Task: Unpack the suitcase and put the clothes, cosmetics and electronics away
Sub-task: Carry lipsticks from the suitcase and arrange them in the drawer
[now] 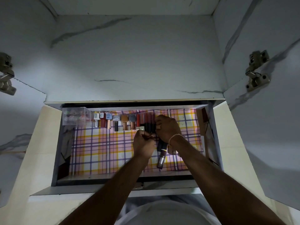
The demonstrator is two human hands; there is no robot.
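An open drawer (55,159) lined with pink, yellow and purple plaid paper holds a row of cosmetics (123,121) along its back edge: small bottles, then several lipstick tubes (146,120). My right hand (167,127) curls over the right end of that row and grips dark tubes that stick out below it. My left hand (143,143) sits just left of it, fingers curled; whether it holds anything is unclear. A clear-tipped lip gloss tube (161,160) lies on the liner under my right wrist.
A clear plastic box (75,116) with small items sits in the drawer's back left corner. A shelf (133,62) of marbled white board lies above the drawer. Both cupboard doors stand open, with metal hinges (257,70) at the sides.
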